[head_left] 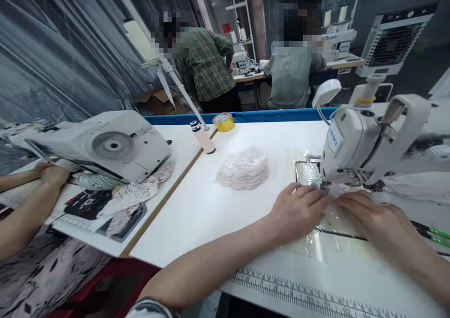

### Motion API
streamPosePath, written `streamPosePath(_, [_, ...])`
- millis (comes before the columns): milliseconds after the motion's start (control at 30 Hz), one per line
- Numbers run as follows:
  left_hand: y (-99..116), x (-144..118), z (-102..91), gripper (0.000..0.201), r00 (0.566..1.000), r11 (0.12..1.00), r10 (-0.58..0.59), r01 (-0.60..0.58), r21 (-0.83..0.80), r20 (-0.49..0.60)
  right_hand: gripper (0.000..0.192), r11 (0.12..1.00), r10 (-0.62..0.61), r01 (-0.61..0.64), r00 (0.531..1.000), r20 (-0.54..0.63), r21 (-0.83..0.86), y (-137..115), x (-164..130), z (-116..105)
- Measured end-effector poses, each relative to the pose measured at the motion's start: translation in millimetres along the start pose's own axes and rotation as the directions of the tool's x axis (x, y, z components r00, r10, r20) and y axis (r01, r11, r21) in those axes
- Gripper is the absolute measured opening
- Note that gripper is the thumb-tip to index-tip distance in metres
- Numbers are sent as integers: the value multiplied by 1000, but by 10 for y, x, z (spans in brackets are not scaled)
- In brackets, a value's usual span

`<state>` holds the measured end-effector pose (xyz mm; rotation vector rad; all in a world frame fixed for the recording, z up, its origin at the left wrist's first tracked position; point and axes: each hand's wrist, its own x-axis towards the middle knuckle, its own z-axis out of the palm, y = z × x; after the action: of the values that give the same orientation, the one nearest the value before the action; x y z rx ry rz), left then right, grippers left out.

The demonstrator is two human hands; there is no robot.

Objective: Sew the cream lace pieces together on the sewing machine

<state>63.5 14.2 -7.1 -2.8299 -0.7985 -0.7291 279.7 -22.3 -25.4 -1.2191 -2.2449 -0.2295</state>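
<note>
Lace piece pinned flat by left hand and right hand.

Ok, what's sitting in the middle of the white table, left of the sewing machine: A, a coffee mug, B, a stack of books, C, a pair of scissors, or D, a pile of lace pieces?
D: a pile of lace pieces lies on the white table, left of the sewing machine.

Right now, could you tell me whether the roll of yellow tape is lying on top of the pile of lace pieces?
No, the roll of yellow tape sits on the white table near the blue edge, apart from the pile of lace pieces.
</note>
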Motion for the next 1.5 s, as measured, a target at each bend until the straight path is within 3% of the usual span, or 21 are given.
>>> streamPosePath(67, [4,-2,-12,32,1000,995,16,-14,-95,12,16,923,107,-166,977,183,348,-9,-3,-61])
streamPosePath(167, [-35,9,-85,16,991,907,28,31,-420,133,14,543,126,-447,880,458,711,15,9,-162])
streamPosePath(267, [-99,31,-224,8,954,598,-48,265,-756,296,13,264,192,-564,826,530,783,45,52,-227])
streamPosePath(333, [-137,56,-339,11,917,390,-146,399,-830,372,18,154,190,-602,796,574,784,5,107,-253])
streamPosePath(400, [-170,82,-465,14,884,253,-201,463,-850,422,35,111,105,-637,771,628,763,-92,191,-275])
streamPosePath(467, [-209,92,-599,18,853,218,-188,520,-826,488,51,84,-32,-674,734,678,734,-217,298,-288])
streamPosePath(567, [-298,43,-798,21,830,354,-161,553,-754,533,54,5,-92,-703,708,700,712,-387,467,-276])
streamPosePath(667, [-409,-97,-970,26,806,493,-216,577,-651,551,39,25,-10,-745,666,746,666,-548,619,-225])
streamPosePath(767, [-487,-288,-1107,28,768,521,-321,632,-574,554,40,124,-23,-749,654,756,651,-769,759,-140])
streamPosePath(867, [-505,-459,-1218,24,760,522,-376,646,-557,529,42,245,-49,-698,684,727,673,-1027,899,-33])
streamPosePath(933, [-505,-544,-1292,22,766,534,-374,639,-554,523,32,370,-14,-630,731,682,683,-1163,991,33])
streamPosePath(1000, [-523,-612,-1376,20,774,551,-375,628,-549,510,19,439,-37,-582,749,661,684,-1236,1073,72])
streamPosePath(1100, [-608,-716,-1514,23,762,563,-387,641,-521,519,17,449,-117,-618,676,728,645,-1234,1159,77])
streamPosePath(1233, [-790,-893,-1623,29,647,542,-377,735,-408,663,28,485,-60,-721,537,842,495,-1139,1194,82])
streamPosePath(1300, [-885,-980,-1624,21,611,550,-379,753,-362,695,27,470,-55,-744,512,857,474,-1104,1204,117])
streamPosePath(1400, [-1034,-1036,-1604,19,581,529,-437,784,-326,687,24,370,-44,-768,548,835,524,-1096,1292,175])
streamPosePath(1467, [-1152,-985,-1613,19,556,439,-510,824,-358,656,21,289,19,-759,614,789,583,-1106,1439,190])
streamPosePath(1500, [-1219,-929,-1629,19,558,375,-558,830,-413,614,20,271,69,-727,669,740,631,-1107,1542,188])
